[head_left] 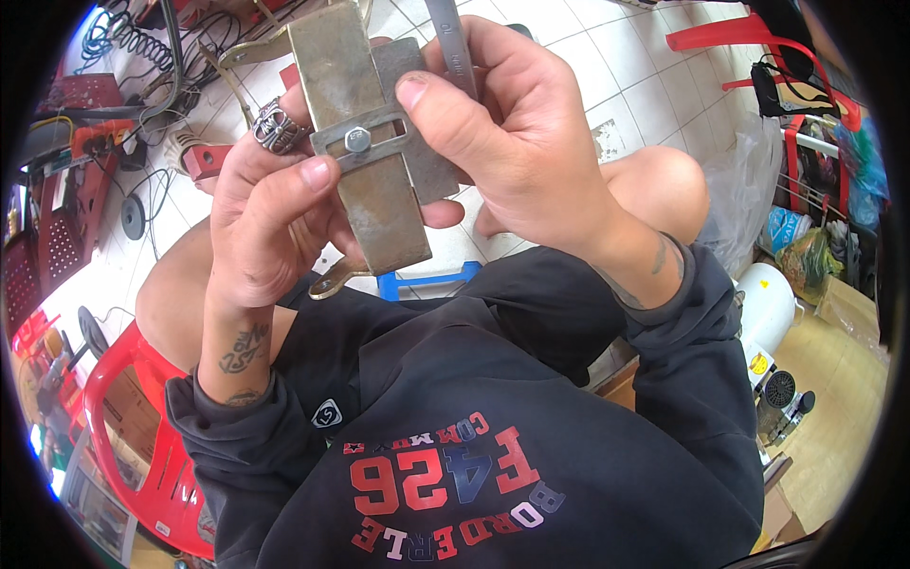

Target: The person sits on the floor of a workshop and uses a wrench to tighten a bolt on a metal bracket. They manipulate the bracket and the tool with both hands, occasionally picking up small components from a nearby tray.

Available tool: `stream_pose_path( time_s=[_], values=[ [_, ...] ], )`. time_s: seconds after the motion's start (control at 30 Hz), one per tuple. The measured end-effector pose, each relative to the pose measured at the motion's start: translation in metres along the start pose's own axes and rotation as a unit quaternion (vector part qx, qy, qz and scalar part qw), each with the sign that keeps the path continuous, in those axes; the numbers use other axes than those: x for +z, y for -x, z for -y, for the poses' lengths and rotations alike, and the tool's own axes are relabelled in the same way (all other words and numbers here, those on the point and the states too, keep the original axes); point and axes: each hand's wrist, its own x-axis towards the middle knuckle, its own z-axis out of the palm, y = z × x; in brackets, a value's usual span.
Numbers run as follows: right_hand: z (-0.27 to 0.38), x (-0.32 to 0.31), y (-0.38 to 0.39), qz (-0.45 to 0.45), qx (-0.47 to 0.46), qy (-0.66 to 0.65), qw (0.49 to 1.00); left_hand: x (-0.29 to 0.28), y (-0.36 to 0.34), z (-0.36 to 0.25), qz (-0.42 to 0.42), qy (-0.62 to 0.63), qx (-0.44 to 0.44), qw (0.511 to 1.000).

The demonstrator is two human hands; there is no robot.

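Steel bracket [384, 213] is held before you, your left hand [265, 204] gripping its edge, apparently steadying it. Your right hand [531, 133] clasps its side and a wrench [450, 38], perhaps leaving the bolt [357, 140] exposed.

Bright, fairly even light, source direction can't be pinned down; the white tiled floor [654, 100] runs pale, close to washed out in spots, soft glints on the metal bracket [332, 66], its bolt head [357, 139] and the silver ring [277, 128], soft shading under the fingers, dark sweatshirt [607, 465] losing fold detail. Bracket and both hands reasonably crisp, clutter toward the rim softer and smeared, blown white-blue patches along the left edge. Heavy fisheye: black vignette in the corners, tile lines bowed, red chair [100, 384] stretched near the border.
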Motion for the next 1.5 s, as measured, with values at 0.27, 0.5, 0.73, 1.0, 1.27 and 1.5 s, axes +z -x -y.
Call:
stream_pose_path(
  time_s=[0.27, 0.5, 0.73, 1.0, 1.27, 1.5],
  values=[
    [-0.001, 0.002, -0.001, 0.0, 0.041, -0.017, 0.999, -0.002, 0.0, 0.0, -0.018, -0.013, -0.015, 1.0],
    [-0.004, -0.004, -0.003, 0.024, 0.004, 0.006, 1.0, -0.006, 0.003, 0.014, -0.092, -0.04, 0.044, 0.994],
    [-0.002, -0.005, -0.001, 0.041, -0.015, -0.013, 0.999, -0.005, 0.002, 0.006, -0.002, -0.029, 0.012, 1.0],
    [-0.006, -0.012, -0.002, 0.066, -0.058, 0.041, 0.995, 0.016, -0.001, 0.006, -0.084, 0.022, 0.009, 0.996],
    [-0.002, -0.028, -0.019, 0.022, -0.077, 0.045, 0.996, 0.0, -0.002, 0.001, -0.053, -0.102, 0.014, 0.993],
    [0.01, -0.018, -0.012, -0.024, -0.074, 0.176, 0.981, 0.0, 0.0, 0.0, -0.052, -0.125, 0.03, 0.99]
  ],
)
